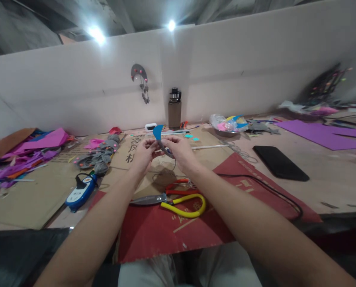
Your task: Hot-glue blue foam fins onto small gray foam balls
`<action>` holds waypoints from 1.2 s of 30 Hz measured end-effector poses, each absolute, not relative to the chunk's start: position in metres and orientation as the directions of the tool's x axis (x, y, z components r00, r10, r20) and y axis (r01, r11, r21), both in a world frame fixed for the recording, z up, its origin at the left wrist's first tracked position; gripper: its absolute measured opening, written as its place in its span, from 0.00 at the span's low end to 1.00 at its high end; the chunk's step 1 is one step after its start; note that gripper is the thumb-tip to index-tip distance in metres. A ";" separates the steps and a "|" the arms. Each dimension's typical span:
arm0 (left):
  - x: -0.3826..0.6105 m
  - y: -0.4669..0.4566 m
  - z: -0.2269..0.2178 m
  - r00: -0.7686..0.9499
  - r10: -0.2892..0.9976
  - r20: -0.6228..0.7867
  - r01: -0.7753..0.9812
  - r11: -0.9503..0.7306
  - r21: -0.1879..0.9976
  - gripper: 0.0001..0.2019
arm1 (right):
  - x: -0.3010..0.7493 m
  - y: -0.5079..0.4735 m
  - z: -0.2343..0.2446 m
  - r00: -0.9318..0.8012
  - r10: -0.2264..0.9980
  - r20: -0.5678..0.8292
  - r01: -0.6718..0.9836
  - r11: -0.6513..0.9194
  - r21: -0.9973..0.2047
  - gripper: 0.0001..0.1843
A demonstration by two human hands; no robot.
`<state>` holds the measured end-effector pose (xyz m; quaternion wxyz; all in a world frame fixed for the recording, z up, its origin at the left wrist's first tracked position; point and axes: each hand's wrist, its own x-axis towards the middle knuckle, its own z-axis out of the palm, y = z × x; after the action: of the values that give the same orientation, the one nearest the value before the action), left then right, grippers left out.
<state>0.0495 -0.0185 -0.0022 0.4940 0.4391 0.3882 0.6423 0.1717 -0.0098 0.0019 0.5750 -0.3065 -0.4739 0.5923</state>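
Left hand [143,154] and right hand [181,151] meet above the middle of the table [315,191], fingertips closed on a blue felt crescent [157,132] held against a small grey piece [166,151].

Judged risks, largest thing to smallest:

- **Table:** it is crowded with scraps, so a dropped piece would probably be lost among them.
- **Red cardboard sheet [154,233]:** it overhangs the near edge toward the lap. A forearm dragged back could pull it off, along with what lies on it.
- **Black cable [273,189]:** it crosses the sheet just beside the right forearm, where an elbow could snag it.
- **Scissors [184,206]:** they lie directly below the wrists with the blade pointing left. A hand lowered without looking could meet the edge.
- **Power strip [81,192]:** it sits near the left forearm with a plug seated in it, and could be knocked.
- **Felt crescent:** it is gripped only at its foot and stands up past the fingers. A loosened or twisting pinch could let the blue and grey pieces slide out of line or fall.

State of the hands: both are nearly closed, thumb against forefinger in a narrow pinch with the other fingers curled. The left hand takes the foot of the crescent and the right hand takes the grey piece, the two hands almost touching. Whether thread, pin or glue joins the pieces cannot be told.
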 end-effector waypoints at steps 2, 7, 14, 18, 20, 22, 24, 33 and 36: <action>0.052 -0.019 -0.002 -0.136 0.974 0.180 -0.306 -0.215 0.928 0.10 | 0.170 -0.008 0.001 -0.130 0.974 0.183 -0.374 0.122 -0.920 0.12; 0.055 -0.019 -0.005 -0.083 0.962 0.260 -0.249 -0.273 0.929 0.13 | 0.171 -0.005 -0.003 -0.110 0.977 0.184 -0.339 0.137 -0.931 0.12; 0.056 -0.019 -0.011 -0.066 0.916 0.395 0.094 -0.389 0.917 0.10 | 0.169 -0.001 -0.009 -0.185 0.949 0.253 -0.260 0.201 -0.944 0.09; 0.055 -0.020 -0.011 -0.121 0.911 0.395 0.128 -0.380 0.916 0.08 | 0.172 -0.002 -0.008 -0.139 0.914 0.382 -0.023 0.383 -0.924 0.08; 0.053 -0.019 -0.011 -0.132 0.912 0.387 0.088 -0.378 0.921 0.08 | 0.174 -0.004 -0.006 -0.118 0.884 0.452 0.082 0.462 -0.883 0.08; 0.052 -0.019 -0.010 -0.137 0.917 0.374 0.050 -0.371 0.927 0.08 | 0.177 -0.006 -0.004 -0.107 0.868 0.486 0.134 0.497 -0.858 0.07; 0.051 -0.018 -0.011 -0.150 0.924 0.352 0.027 -0.352 0.936 0.08 | 0.178 -0.005 -0.004 -0.099 0.855 0.509 0.148 0.518 -0.842 0.05; 0.048 -0.011 -0.013 -0.190 0.962 0.196 -0.162 -0.227 0.960 0.12 | 0.185 0.006 -0.008 -0.018 0.856 0.517 0.167 0.512 -0.842 0.11; 0.050 -0.012 -0.013 -0.143 0.970 0.199 -0.198 -0.225 0.954 0.15 | 0.186 0.008 -0.008 -0.010 0.878 0.478 0.175 0.473 -0.864 0.13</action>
<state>0.0497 -0.0121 -0.0125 0.4626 0.4631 0.4167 0.6307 0.1856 0.0082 -0.0084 0.5711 -0.4109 -0.6404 0.3080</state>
